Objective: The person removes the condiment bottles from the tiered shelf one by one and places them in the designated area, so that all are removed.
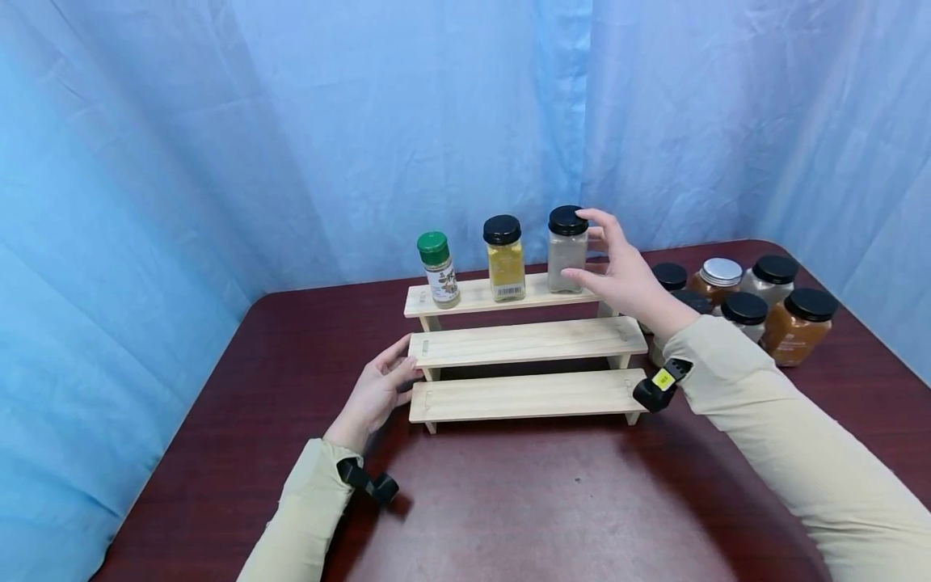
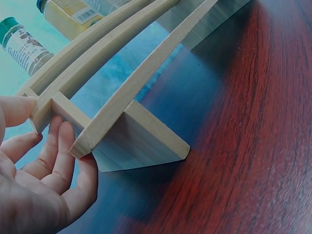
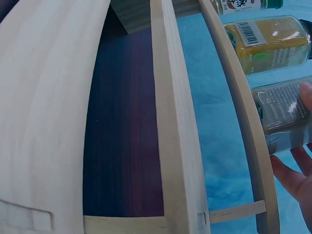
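Observation:
A three-tier wooden rack [image 1: 531, 343] stands on the table. With thumb over and fingers beneath, my left hand [image 1: 372, 394] grips the left end of its middle tier; the pinch shows close in the left wrist view. My right hand [image 1: 627, 279] holds a black-lidded spice jar of pale grey powder [image 1: 566, 260] at the right of the top tier, thumb low on its side and fingers by the lid. In the right wrist view this jar [image 3: 282, 109] has its base right at the shelf edge. Left of it stand a yellow spice jar [image 1: 506, 267] and a green-capped shaker [image 1: 440, 279].
Several more jars crowd the table right of the rack, behind my right forearm, among them an orange-brown jar [image 1: 796, 331] and a silver-lidded jar [image 1: 718, 279]. The dark red table [image 1: 553, 493] extends in front. A blue curtain [image 1: 407, 121] hangs behind.

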Demonstrator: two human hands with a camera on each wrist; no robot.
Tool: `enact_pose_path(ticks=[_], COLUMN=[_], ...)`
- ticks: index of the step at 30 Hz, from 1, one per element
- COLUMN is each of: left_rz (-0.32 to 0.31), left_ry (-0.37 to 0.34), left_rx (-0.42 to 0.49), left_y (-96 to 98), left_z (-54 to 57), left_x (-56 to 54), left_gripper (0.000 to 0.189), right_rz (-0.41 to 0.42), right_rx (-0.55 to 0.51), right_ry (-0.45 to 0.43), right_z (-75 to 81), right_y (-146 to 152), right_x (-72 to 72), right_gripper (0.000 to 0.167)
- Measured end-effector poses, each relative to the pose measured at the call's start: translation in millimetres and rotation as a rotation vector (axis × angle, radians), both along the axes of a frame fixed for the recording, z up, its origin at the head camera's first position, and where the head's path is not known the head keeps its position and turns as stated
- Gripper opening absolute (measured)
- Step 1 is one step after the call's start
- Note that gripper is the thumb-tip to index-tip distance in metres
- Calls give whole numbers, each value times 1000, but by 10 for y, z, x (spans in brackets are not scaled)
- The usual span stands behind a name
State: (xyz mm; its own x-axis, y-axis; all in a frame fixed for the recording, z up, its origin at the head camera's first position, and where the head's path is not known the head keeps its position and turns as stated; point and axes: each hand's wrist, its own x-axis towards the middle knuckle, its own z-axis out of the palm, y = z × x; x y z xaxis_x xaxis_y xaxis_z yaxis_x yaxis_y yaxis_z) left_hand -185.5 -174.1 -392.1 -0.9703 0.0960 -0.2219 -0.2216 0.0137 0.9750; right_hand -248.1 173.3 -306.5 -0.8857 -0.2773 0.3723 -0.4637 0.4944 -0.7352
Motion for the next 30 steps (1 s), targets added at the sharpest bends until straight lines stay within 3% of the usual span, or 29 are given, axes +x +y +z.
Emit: enact_pose_path(ticks=[11, 30], left_rz=[4, 3], left_ry=[3, 13], left_rx=[-3, 18], left_y=[1, -11], left_z=[-10, -5], left_x=[0, 9], left_gripper=[53, 54], right_rz=[-5, -22], right_rx=[20, 9], right_ry=[68, 103], right_z=[-16, -9], right_y=[-13, 28], right_x=[-9, 67], right_gripper=[73, 74])
